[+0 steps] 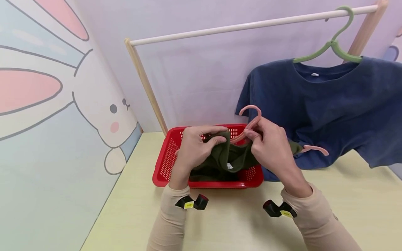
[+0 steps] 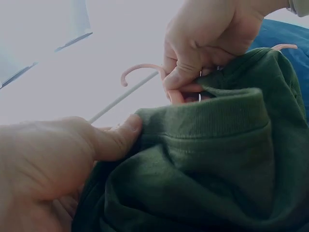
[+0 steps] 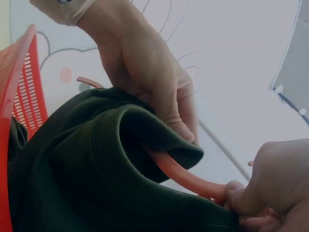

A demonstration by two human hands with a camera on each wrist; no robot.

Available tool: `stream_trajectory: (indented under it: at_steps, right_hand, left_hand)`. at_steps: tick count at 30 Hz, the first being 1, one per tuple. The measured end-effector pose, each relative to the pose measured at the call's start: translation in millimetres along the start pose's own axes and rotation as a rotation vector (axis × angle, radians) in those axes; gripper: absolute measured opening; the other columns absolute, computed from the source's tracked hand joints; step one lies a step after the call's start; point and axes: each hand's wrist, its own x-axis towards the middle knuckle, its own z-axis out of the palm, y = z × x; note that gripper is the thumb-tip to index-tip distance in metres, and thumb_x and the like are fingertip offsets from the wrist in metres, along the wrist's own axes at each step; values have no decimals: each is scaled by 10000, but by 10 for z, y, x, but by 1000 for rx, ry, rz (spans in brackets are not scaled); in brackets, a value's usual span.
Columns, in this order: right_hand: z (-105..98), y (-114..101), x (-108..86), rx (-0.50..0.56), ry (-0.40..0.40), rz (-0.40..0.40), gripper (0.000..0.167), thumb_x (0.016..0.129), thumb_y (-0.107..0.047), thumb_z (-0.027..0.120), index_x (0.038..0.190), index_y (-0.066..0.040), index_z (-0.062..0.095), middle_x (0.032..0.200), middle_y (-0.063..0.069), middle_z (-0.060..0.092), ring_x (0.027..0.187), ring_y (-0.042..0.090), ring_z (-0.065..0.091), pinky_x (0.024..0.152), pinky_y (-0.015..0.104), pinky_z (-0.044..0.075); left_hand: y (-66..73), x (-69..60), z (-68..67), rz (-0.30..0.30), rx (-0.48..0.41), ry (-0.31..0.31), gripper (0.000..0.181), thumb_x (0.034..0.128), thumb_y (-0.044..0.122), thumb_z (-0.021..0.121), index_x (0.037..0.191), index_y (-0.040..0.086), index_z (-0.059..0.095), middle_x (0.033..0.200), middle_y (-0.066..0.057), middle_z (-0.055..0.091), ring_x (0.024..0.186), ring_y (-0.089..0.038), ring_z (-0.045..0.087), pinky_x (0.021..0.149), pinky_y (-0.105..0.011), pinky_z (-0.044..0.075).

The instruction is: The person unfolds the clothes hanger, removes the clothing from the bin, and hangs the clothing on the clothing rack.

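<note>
A dark green garment (image 1: 240, 157) with a ribbed neckband hangs over the red basket, partly inside it. My left hand (image 1: 196, 144) pinches the neckband between thumb and fingers. By the base of its hook, my right hand (image 1: 271, 143) grips a pink hanger (image 1: 255, 120). Its right arm end pokes out of the cloth beside the blue T-shirt. In the right wrist view, one hanger arm (image 3: 186, 179) runs into the neck opening, and another pink tip (image 3: 89, 82) shows beyond the cloth. The left wrist view shows the neckband (image 2: 207, 116) stretched between both hands. Folds hide the rest of the hanger.
The red basket (image 1: 216, 184) stands on a pale wooden table (image 1: 125, 209). Behind it rises a rack with a white rail (image 1: 204, 33) and wooden posts. A navy T-shirt (image 1: 320, 101) hangs there on a green hanger (image 1: 340, 48). A rabbit-painted wall (image 1: 47, 167) borders the left.
</note>
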Motion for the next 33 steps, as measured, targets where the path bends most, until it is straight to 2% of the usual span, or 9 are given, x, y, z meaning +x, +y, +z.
stream_trajectory:
  at_steps: [5,10,16,19,22,24,27,30,33]
  right_hand:
    - [-3,15,1,24,45,-8,59,1067,-14,707,1119,-42,714,1003,127,802,725,242,600,615,263,480]
    - [-26,27,-7,36,94,8,48,1085,-48,697,1123,-25,716,986,135,791,736,237,599,615,250,442]
    - [-31,25,-18,50,85,7,54,1088,-33,683,1137,-19,702,1005,131,791,739,238,597,611,257,430]
    - [-29,19,-19,53,80,2,61,1088,-26,680,1144,-11,700,1027,135,795,751,236,617,616,246,438]
    - [-41,15,-13,56,94,0,66,1091,-30,681,1147,-1,701,1032,138,789,767,237,625,629,226,439]
    - [-57,14,-7,60,106,1,75,1095,-40,682,1154,3,700,1041,142,783,773,239,614,624,215,431]
    - [-91,18,9,75,122,2,86,1099,-45,681,1165,5,702,1052,152,780,783,245,605,607,208,418]
    - [-121,27,24,94,131,5,97,1103,-49,676,1177,5,707,1052,159,781,824,236,641,617,182,431]
    - [-136,36,31,108,134,6,106,1105,-48,673,1187,7,712,1042,160,782,858,217,676,646,156,459]
  left_hand:
    - [25,-4,-17,13,84,-25,326,934,117,916,1253,91,857,1158,-47,848,1070,-148,809,969,-316,643]
    - [62,-8,-38,-5,188,-35,364,901,129,949,1253,103,858,1136,-42,845,1022,-168,797,951,-324,649]
    - [90,25,77,28,314,-94,330,912,154,946,1231,128,863,1115,-21,849,1026,-170,791,963,-310,631]
    - [101,37,98,55,385,-101,398,903,215,960,1277,134,851,1149,-26,847,1060,-196,780,993,-365,616]
    - [94,29,4,54,446,-63,546,862,317,992,1351,147,820,1214,-35,834,1144,-229,745,1060,-456,573]
    - [73,9,-118,34,444,-30,646,832,363,1011,1404,159,792,1285,-41,815,1219,-242,716,1096,-492,549]
    - [8,-40,-317,-16,358,-13,689,824,317,1023,1443,158,764,1351,-60,792,1251,-239,721,1104,-493,569]
    - [-70,-90,-461,-80,275,-39,543,878,203,981,1383,132,795,1284,-59,812,1134,-223,768,994,-466,631]
    - [-123,-112,-517,-120,247,-61,315,947,122,906,1255,98,843,1135,-49,838,958,-209,769,846,-411,647]
